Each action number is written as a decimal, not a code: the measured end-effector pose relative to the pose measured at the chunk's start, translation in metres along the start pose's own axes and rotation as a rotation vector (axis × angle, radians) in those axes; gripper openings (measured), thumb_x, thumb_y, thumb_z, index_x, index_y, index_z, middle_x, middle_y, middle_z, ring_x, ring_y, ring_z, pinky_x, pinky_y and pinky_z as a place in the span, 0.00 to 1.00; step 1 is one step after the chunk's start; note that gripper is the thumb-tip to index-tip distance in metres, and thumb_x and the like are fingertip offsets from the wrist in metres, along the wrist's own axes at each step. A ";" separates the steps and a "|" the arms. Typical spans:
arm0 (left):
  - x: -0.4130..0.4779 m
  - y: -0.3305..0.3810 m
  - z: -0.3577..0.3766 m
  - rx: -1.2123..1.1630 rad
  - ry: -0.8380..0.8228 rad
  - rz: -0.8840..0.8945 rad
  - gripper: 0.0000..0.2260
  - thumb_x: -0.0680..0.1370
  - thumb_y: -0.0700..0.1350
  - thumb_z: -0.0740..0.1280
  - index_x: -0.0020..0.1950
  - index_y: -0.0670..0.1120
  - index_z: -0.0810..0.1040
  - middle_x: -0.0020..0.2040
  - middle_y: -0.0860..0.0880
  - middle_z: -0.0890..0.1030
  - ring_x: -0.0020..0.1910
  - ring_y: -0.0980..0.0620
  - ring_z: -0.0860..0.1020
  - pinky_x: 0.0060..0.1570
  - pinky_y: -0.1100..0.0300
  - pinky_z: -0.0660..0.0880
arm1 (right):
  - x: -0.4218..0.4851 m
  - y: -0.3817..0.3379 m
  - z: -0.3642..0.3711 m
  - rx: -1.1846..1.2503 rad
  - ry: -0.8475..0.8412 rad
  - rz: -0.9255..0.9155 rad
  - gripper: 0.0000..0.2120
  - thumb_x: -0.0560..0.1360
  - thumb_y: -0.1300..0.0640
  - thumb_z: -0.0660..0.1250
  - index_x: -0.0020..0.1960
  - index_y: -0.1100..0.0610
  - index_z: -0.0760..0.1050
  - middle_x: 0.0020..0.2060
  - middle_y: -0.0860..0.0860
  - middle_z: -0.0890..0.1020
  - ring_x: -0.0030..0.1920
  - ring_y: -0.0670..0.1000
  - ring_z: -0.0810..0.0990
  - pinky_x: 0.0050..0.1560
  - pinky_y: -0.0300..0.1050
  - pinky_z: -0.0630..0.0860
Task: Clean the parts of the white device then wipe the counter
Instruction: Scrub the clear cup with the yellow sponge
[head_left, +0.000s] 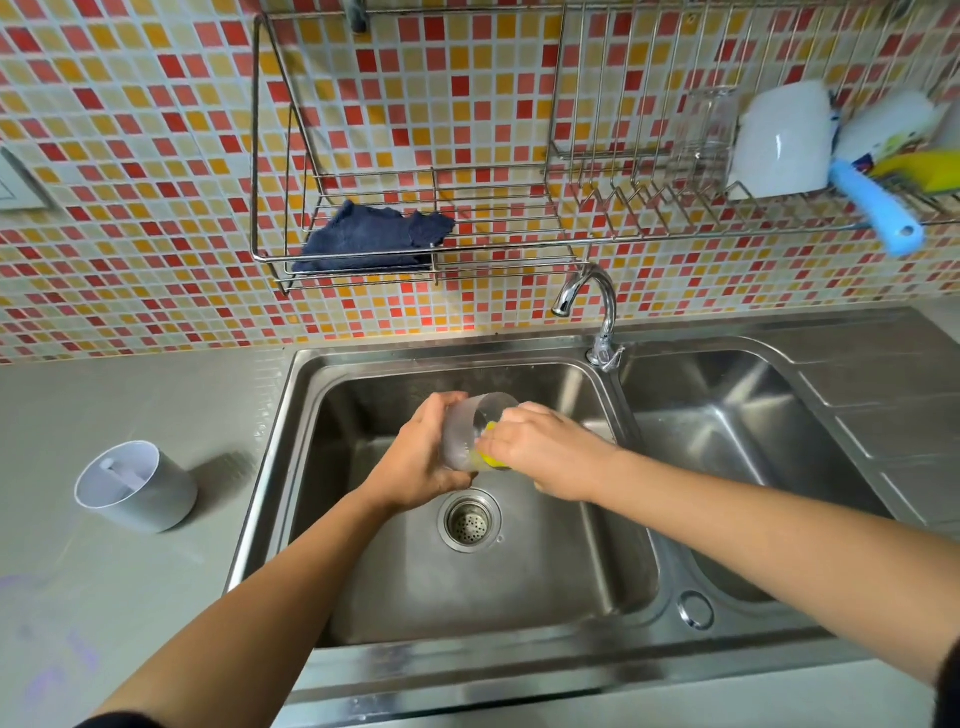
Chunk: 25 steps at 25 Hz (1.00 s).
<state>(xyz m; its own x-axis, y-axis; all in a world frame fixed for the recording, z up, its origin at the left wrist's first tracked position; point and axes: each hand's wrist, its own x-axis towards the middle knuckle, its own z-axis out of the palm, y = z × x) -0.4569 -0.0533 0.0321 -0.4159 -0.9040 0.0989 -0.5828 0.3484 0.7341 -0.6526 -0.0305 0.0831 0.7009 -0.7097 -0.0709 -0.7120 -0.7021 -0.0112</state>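
**Wet cup, slippery hold**

Her left hand (421, 457) wraps the translucent cup (467, 434) over the sink (363, 597); the right hand (540, 452) pinches a yellow sponge (488, 460) at its mouth. Soapy plastic could slip and drop towards the drain (469, 519). The white base (137, 486) waits on the counter (130, 597).

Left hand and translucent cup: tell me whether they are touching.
Touching. The head view shows the left hand curled round the translucent cup, holding it over the sink.

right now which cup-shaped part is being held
The translucent cup, gripped by the left hand over the sink; the white cylinder stands alone on the counter.
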 end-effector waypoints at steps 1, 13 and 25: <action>0.001 0.001 0.000 0.002 0.006 -0.009 0.38 0.63 0.43 0.78 0.68 0.45 0.63 0.62 0.49 0.72 0.59 0.53 0.73 0.55 0.68 0.69 | 0.000 -0.005 0.000 0.105 0.005 0.060 0.18 0.60 0.71 0.68 0.48 0.58 0.77 0.41 0.54 0.81 0.45 0.57 0.76 0.47 0.49 0.74; -0.002 0.011 0.017 0.030 0.107 -0.013 0.39 0.65 0.40 0.77 0.70 0.41 0.61 0.66 0.45 0.68 0.65 0.50 0.69 0.59 0.70 0.64 | -0.004 0.000 -0.002 0.272 0.008 0.135 0.05 0.70 0.58 0.70 0.45 0.58 0.77 0.37 0.55 0.80 0.43 0.55 0.75 0.47 0.51 0.74; 0.003 0.010 0.006 0.049 0.080 0.095 0.38 0.65 0.40 0.78 0.70 0.41 0.62 0.66 0.46 0.68 0.64 0.50 0.70 0.58 0.77 0.61 | -0.009 0.014 -0.001 0.099 0.163 -0.107 0.24 0.59 0.73 0.64 0.50 0.55 0.81 0.39 0.49 0.83 0.38 0.54 0.76 0.43 0.45 0.75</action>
<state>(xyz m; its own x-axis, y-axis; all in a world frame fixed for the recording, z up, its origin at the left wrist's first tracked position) -0.4683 -0.0512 0.0360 -0.4147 -0.8826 0.2212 -0.5780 0.4433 0.6852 -0.6687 -0.0343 0.0845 0.7646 -0.6370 0.0979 -0.6280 -0.7706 -0.1086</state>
